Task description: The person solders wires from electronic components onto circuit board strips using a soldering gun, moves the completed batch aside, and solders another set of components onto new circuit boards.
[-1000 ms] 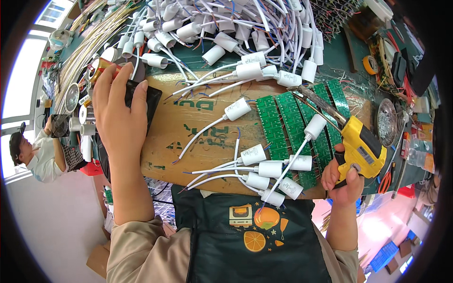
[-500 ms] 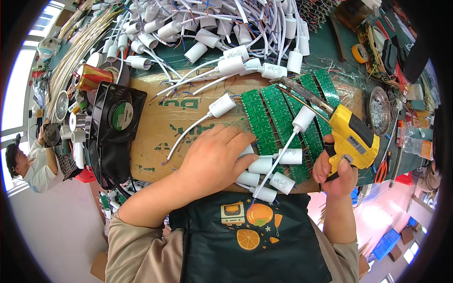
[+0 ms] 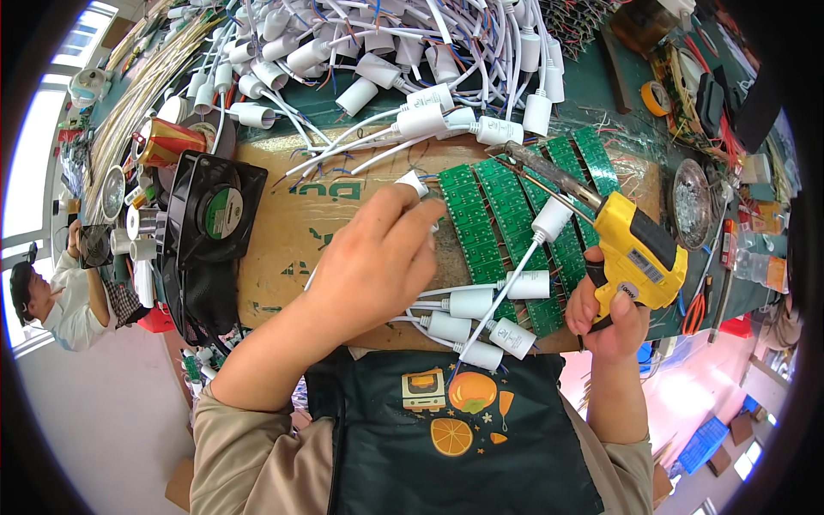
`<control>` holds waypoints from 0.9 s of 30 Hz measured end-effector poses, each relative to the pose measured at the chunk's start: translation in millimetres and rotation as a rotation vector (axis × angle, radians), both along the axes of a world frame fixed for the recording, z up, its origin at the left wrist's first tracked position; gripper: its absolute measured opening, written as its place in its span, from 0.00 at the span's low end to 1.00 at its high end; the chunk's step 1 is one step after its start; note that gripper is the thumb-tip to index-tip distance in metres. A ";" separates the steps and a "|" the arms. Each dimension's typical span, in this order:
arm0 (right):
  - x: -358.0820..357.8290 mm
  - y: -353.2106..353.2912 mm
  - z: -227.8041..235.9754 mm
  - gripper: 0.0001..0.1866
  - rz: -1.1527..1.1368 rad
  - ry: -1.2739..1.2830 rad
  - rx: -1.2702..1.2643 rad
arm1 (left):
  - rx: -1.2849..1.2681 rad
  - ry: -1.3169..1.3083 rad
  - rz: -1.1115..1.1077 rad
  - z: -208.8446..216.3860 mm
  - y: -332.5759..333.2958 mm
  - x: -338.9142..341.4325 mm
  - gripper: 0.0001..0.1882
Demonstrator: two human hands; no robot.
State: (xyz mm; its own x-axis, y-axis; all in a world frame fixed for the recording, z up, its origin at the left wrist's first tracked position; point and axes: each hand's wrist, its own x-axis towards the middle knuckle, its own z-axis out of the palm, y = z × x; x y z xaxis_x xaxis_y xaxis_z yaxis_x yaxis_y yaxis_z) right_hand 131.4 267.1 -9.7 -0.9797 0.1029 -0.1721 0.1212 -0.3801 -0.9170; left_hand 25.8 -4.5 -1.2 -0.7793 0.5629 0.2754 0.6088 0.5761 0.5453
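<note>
My right hand [image 3: 609, 313] is wrapped round the handle of a yellow and black soldering gun [image 3: 639, 249]. Its long metal tip points up and left over several strips of green circuit boards [image 3: 481, 227]. One white lamp holder [image 3: 552, 219] lies on the boards beside the tip, its cord running down toward me. My left hand [image 3: 373, 249] has its bent fingers about another white lamp holder [image 3: 413, 182], which they mostly cover; the fingertips' contact is partly hidden. Several corded lamp holders [image 3: 472, 302] lie between my hands, at the boards' near edge.
A cardboard sheet [image 3: 283, 215] covers the work area. A large heap of white corded lamp holders [image 3: 378, 69] fills the back. A black fan [image 3: 219, 210] stands at left, a metal dish [image 3: 691, 202] and yellow tape roll [image 3: 655, 99] at right. Another person [image 3: 73, 296] is at far left.
My left hand has moved up and away from the near row of lamp holders to the single one by the boards' left edge. My right hand and the soldering gun have barely shifted.
</note>
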 end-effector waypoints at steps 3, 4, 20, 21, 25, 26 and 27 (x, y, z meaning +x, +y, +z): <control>-1.2 -1.7 -0.1 0.37 0.006 -0.011 0.000 | -0.069 0.065 -0.023 -8.2 1.6 1.2 0.18; -1.8 -2.4 0.0 0.37 0.016 -0.015 0.001 | -0.122 0.113 -0.043 -10.4 1.4 1.4 0.18; 3.1 -5.8 1.5 0.40 0.057 -0.154 -0.049 | -0.224 0.434 -0.040 -30.3 -9.7 -32.3 0.18; 3.7 -5.1 0.6 0.40 0.065 -0.141 -0.046 | -0.164 0.401 -0.037 -30.4 -7.5 -32.5 0.19; 7.4 -5.7 -4.1 0.39 0.034 -0.093 -0.019 | -0.062 0.349 -0.097 -34.7 -2.9 -26.7 0.21; 6.6 -7.9 -3.1 0.39 0.035 -0.095 -0.020 | -0.063 0.348 -0.096 -35.4 -2.8 -25.3 0.21; 5.3 -11.8 -0.7 0.40 0.024 -0.090 0.036 | -0.083 0.341 -0.094 -36.0 -2.8 -24.1 0.21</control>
State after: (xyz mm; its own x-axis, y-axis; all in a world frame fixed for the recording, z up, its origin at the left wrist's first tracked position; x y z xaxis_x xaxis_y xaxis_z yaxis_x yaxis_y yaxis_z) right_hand 136.7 255.3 -10.5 -0.9626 0.0869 -0.2565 0.2128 -0.3432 -0.9149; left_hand 1.7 -7.3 -37.2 -0.5944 0.6589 0.4609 0.8000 0.5428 0.2557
